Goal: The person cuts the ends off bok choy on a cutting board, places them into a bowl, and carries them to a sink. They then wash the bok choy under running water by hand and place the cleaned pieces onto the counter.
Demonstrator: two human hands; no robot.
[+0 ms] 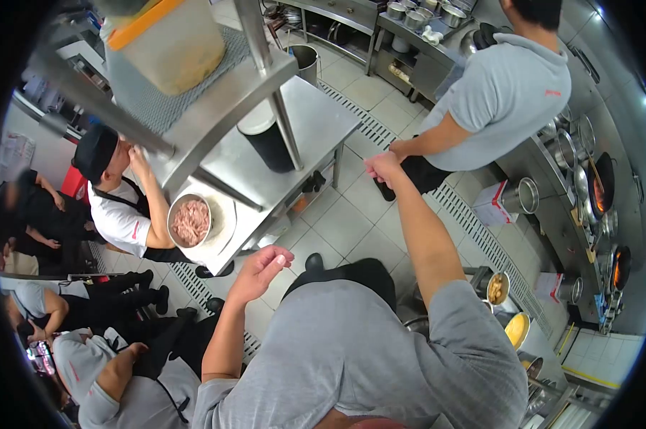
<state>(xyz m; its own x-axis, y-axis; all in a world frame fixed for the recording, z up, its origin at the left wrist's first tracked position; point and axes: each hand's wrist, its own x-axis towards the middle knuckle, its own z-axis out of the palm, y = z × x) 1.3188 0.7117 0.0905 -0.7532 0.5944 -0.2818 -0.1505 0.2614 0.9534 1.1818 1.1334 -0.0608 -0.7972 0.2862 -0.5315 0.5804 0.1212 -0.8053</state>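
Note:
My left hand point(261, 273) is raised in front of my body, fingers curled together, with nothing visible in it; a metal bowl of raw meat strips point(191, 221) stands on the steel table point(316, 118) beyond it. Stretched forward, my right hand point(385, 168) is closed beside the hand of a co-worker in a grey shirt point(505, 100). Whether it holds anything is hidden, and a dark object point(385, 190) shows just below it. On the same table stands a black container with a white top point(271, 143).
An overhead shelf point(216, 107) holds an orange-rimmed tub point(173, 50). Another co-worker point(123, 207) stands by the meat bowl, and several people are at the lower left. Stoves with pans point(603, 182) line the right. Pots of food point(497, 288) are beside my right arm.

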